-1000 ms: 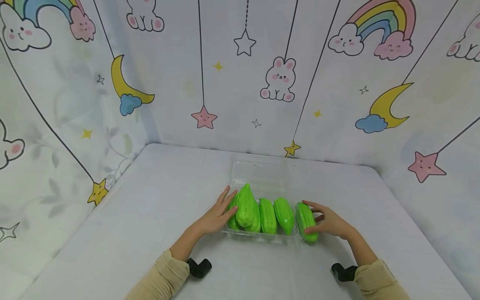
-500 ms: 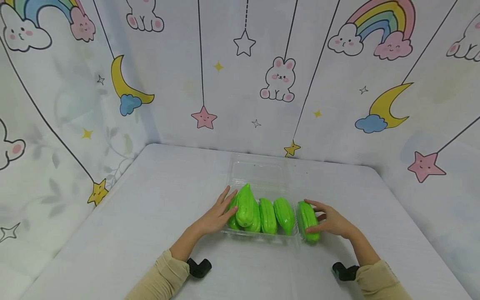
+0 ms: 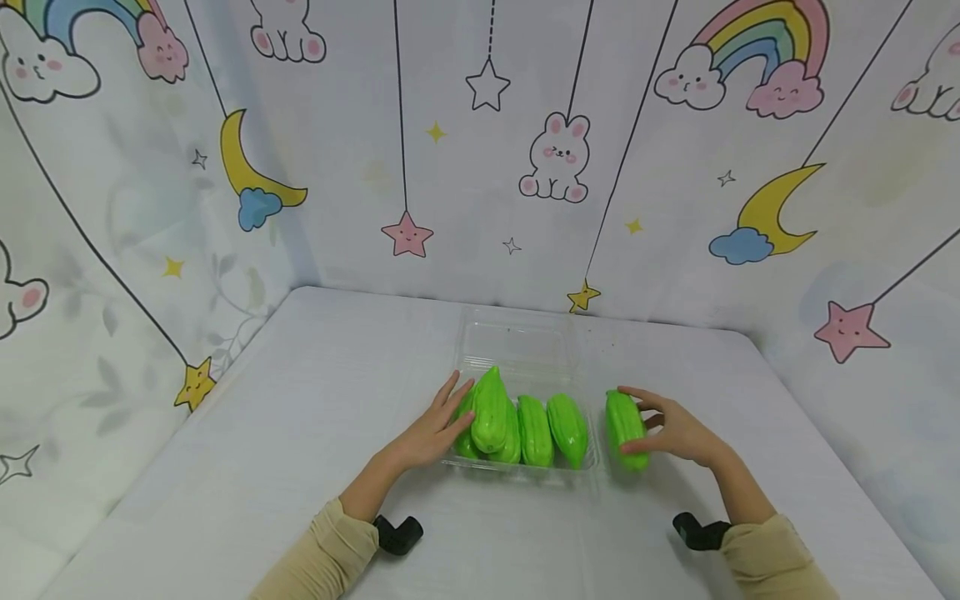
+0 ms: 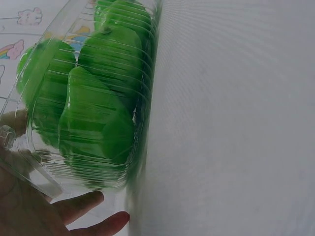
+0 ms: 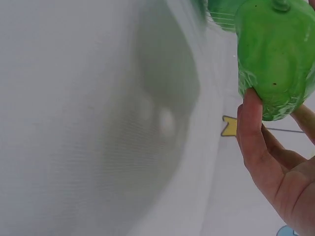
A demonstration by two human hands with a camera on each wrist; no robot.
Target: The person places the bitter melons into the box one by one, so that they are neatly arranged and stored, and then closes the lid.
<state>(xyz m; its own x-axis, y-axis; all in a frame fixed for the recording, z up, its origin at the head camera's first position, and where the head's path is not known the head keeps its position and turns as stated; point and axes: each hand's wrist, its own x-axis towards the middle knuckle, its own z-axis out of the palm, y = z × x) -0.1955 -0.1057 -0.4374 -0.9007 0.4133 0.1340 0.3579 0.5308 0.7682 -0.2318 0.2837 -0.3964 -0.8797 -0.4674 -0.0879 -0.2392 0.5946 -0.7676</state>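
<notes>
My right hand [image 3: 678, 429] pinches a bright green, ribbed plastic fruit [image 3: 625, 429] between thumb and fingers, just right of a clear plastic box [image 3: 510, 467]. In the right wrist view this held fruit [image 5: 275, 54] hangs over the white table, with a soft shadow beneath. Several similar green fruits [image 3: 536, 432] lie in the box, and one of them [image 3: 491, 412] is propped on top of others at the left. My left hand [image 3: 429, 429] rests against the box's left side, fingers spread. The left wrist view shows its fingers [image 4: 81, 206] beside the box's end wall.
The box's clear lid [image 3: 516, 340] is folded back flat behind it on the white table [image 3: 337, 358]. A cloth wall [image 3: 457, 167] printed with rabbits, stars and moons rises behind the table. Black wrist mounts [image 3: 399, 536] sit by both sleeves.
My right hand has lifted the held fruit from beside the box and moved it slightly right and away from me. The left hand and the box have stayed in place.
</notes>
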